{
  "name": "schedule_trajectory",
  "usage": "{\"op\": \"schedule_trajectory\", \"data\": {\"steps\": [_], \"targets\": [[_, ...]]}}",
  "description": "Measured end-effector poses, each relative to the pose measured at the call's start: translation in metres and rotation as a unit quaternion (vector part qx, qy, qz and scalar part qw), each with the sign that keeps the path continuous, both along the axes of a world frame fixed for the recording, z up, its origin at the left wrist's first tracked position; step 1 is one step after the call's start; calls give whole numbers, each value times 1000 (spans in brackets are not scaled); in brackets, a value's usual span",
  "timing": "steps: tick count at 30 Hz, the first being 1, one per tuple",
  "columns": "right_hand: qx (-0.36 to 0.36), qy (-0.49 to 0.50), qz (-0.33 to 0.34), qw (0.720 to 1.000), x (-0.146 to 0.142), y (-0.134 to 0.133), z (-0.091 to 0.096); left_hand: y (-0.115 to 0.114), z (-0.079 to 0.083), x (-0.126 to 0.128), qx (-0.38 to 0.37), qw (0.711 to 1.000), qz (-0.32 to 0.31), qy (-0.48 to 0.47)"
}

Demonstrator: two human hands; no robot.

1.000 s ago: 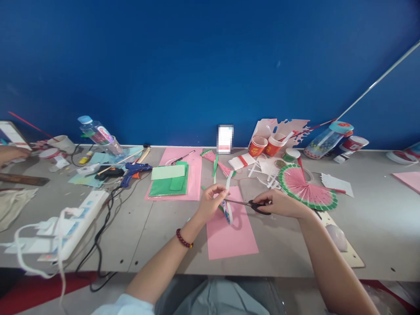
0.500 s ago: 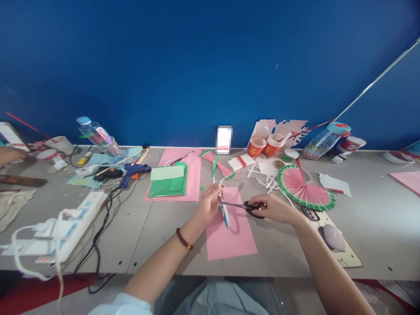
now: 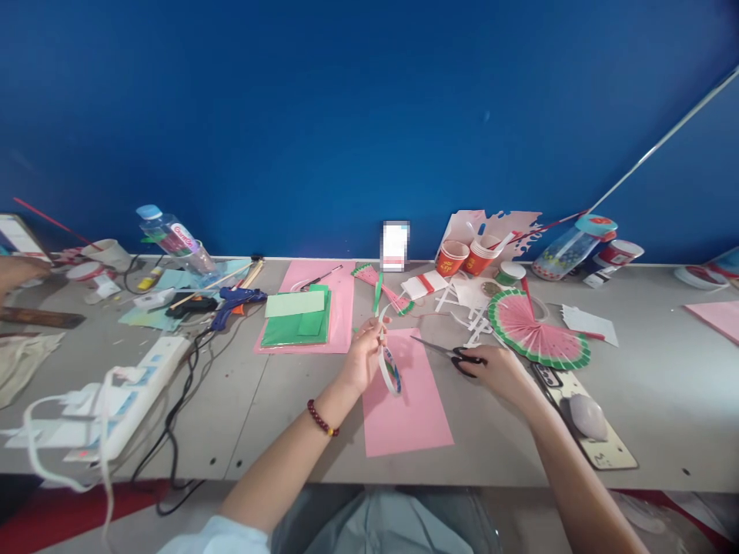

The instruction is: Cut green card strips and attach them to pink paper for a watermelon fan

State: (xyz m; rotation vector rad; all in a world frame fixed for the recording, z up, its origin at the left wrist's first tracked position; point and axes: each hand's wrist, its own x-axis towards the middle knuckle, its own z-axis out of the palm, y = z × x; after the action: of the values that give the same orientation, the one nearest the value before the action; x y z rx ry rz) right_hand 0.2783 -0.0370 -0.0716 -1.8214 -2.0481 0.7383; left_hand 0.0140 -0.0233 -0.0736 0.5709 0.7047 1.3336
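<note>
Pinched in the left hand [image 3: 363, 355] above the pink sheet [image 3: 409, 423], the curled white strip [image 3: 386, 374] looks light, limp and easily creased — probably best held near one end — while the right hand [image 3: 497, 371] grips the scissors [image 3: 457, 355] by their handles.

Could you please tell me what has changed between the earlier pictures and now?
The right hand has drawn the scissors to the right, away from the strip in the left hand. Both hands kept their holds. The pink sheet below and the fan stayed in place.
</note>
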Motion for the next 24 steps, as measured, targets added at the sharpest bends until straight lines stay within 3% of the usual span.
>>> {"op": "schedule_trajectory", "data": {"steps": [5,10,16,19,22,24], "targets": [[66,-67,-14,995,14,1,-21,0,2,-1,7,1000,0,0],[76,-57,-24,995,16,-4,-21,1,3,-3,6,1000,9,-24],[83,-85,-38,992,14,-9,-24,-1,2,-5,29,999,-6,17],[72,-79,-27,994,7,-10,-17,-3,3,-4,54,997,-1,50],[68,-44,-21,997,-16,-19,4,-5,5,-2,89,992,12,91],[44,18,38,998,-39,-31,20,-6,6,-2,105,988,16,112]]}}
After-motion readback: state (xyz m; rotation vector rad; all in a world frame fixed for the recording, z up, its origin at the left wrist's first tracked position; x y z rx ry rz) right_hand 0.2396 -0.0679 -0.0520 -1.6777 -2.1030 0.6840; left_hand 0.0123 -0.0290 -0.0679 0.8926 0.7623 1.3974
